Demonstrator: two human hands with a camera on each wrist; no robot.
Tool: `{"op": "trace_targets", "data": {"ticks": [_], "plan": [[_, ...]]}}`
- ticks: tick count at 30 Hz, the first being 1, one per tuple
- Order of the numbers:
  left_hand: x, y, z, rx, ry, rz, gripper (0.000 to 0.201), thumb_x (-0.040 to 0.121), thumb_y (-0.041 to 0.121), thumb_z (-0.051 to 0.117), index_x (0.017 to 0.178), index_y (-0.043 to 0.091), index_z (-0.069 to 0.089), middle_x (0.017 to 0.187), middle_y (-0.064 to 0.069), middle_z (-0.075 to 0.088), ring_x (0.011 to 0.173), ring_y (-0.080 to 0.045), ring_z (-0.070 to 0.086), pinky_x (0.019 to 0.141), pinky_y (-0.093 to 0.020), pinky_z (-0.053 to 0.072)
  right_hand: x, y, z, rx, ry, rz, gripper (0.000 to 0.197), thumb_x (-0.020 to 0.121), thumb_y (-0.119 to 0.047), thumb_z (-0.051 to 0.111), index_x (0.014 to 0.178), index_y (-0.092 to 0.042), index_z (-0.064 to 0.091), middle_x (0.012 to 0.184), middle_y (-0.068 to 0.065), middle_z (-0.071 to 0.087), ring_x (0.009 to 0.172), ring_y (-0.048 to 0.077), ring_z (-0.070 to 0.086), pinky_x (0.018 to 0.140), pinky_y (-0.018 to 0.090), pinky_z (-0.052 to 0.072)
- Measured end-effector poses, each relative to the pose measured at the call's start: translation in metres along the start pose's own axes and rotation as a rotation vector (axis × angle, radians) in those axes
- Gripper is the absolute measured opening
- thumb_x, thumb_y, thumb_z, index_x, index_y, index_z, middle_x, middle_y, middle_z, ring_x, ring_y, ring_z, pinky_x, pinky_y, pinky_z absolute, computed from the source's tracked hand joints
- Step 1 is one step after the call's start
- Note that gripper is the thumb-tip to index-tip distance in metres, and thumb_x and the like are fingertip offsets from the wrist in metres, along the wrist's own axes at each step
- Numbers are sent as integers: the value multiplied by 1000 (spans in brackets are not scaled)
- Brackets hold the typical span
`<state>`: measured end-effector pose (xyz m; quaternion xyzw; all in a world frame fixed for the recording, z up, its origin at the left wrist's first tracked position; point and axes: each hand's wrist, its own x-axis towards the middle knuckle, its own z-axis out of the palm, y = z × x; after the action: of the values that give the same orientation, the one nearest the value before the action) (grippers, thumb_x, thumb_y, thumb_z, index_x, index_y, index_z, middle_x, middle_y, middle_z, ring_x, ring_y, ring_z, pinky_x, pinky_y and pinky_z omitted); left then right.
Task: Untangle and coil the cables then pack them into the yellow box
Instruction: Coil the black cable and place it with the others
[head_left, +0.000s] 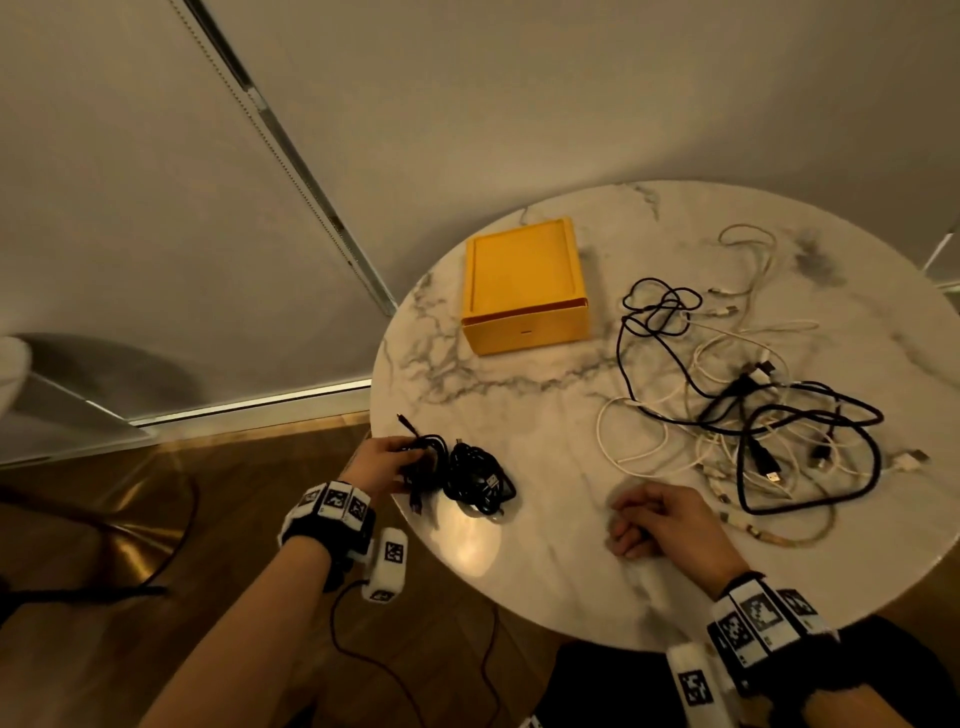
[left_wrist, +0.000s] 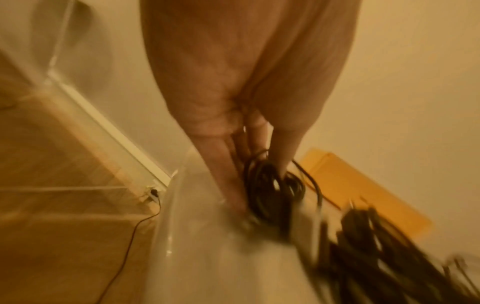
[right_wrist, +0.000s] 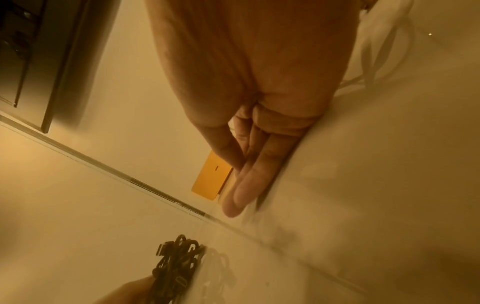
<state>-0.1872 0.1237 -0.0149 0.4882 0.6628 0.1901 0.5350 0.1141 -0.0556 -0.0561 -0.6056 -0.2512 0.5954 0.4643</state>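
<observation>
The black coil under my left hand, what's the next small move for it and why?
Probably lift that black coil, which the left hand grips at the table's near edge, and carry it to the yellow box. It looks wound already, a second coil lies beside it, and the box looks empty.

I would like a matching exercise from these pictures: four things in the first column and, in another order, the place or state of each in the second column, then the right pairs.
1. yellow box
2. coiled black cable
3. tangled cables
4. right hand

A. spread loose on the table's right side
B. rests on the table, holding nothing
C. at the far side of the table
D. bundled beside the left hand

Pairs: 1-C, 2-D, 3-A, 4-B
</observation>
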Motion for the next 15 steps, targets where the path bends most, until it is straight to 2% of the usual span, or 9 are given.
{"op": "trace_targets", "data": {"ticks": [2, 4, 6, 8, 11, 15], "plan": [[7, -6, 7, 240, 139, 140, 28, 92, 10, 60, 120, 9, 64, 110, -12, 68, 96, -24, 65, 80, -40, 57, 0, 2, -1, 2, 6, 0, 15, 89, 14, 49, 88, 5, 61, 65, 20, 66, 49, 26, 65, 45, 27, 53], [8, -12, 12, 502, 224, 267, 31, 93, 22, 58, 123, 18, 63, 118, -5, 63, 105, -23, 61, 91, -40, 52, 1, 5, -1, -2, 12, -6, 16, 89, 14, 49, 87, 4, 61, 64, 18, 66, 48, 25, 64, 45, 27, 53], [8, -17, 17, 719, 219, 320, 38, 97, 31, 50, 134, 22, 54, 128, -4, 52, 116, -24, 52, 99, -40, 45, 2, 6, 0, -13, 18, -16, 17, 89, 14, 49, 87, 3, 61, 63, 17, 65, 48, 25, 64, 44, 26, 52], [7, -21, 24, 893, 196, 318, 45, 101, 35, 38, 144, 25, 39, 137, -6, 40, 125, -27, 39, 106, -42, 35, 2, 7, 0, -18, 21, -27, 16, 89, 13, 50, 88, 3, 62, 64, 18, 65, 49, 25, 64, 45, 26, 53], [8, -25, 34, 852, 188, 285, 48, 102, 37, 30, 150, 31, 24, 152, -4, 26, 138, -29, 25, 114, -46, 23, 1, 7, 1, -14, 32, -35, 15, 89, 13, 50, 87, 4, 62, 64, 18, 65, 50, 27, 64, 44, 27, 53], [13, -35, 45, 727, 145, 293, 51, 103, 38, 30, 152, 33, 16, 161, -6, 6, 148, -23, 2, 120, -42, 6, 2, 9, 1, -15, 34, -34, 16, 89, 13, 49, 87, 3, 62, 64, 19, 65, 49, 27, 64, 44, 26, 52]]}}
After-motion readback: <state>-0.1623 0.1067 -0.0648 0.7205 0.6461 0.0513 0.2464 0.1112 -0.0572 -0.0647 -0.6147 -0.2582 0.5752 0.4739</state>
